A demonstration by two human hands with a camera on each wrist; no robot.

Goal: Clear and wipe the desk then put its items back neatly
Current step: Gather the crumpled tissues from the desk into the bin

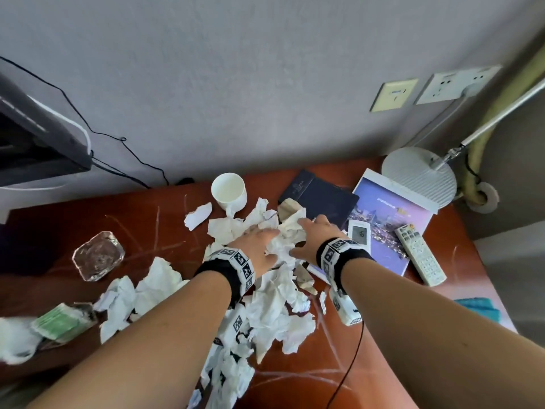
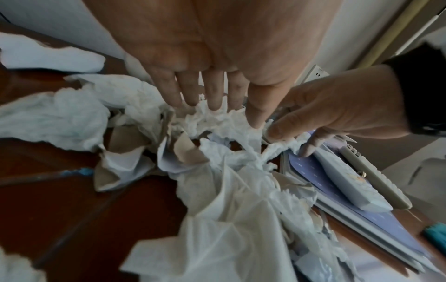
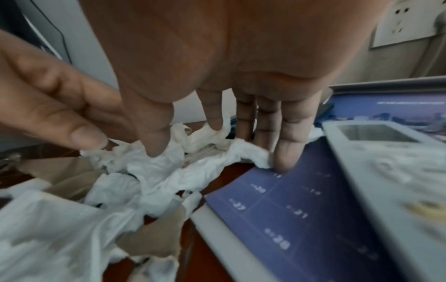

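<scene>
Left hand (image 1: 259, 243): fingers (image 2: 214, 95) are reaching out straight, pressing into the tissue pile (image 1: 277, 290), not squeezing yet.
Right hand (image 1: 315, 234): fingers (image 3: 283, 152) are spread flat, raking tissues off the calendar (image 1: 389, 228).
Why: both hands are closing in from two sides to scoop up a big bunch.
Tissue pile: lying in the middle of the table (image 1: 165, 231).
Remotes (image 1: 418, 255): sitting on the calendar, waiting.
</scene>
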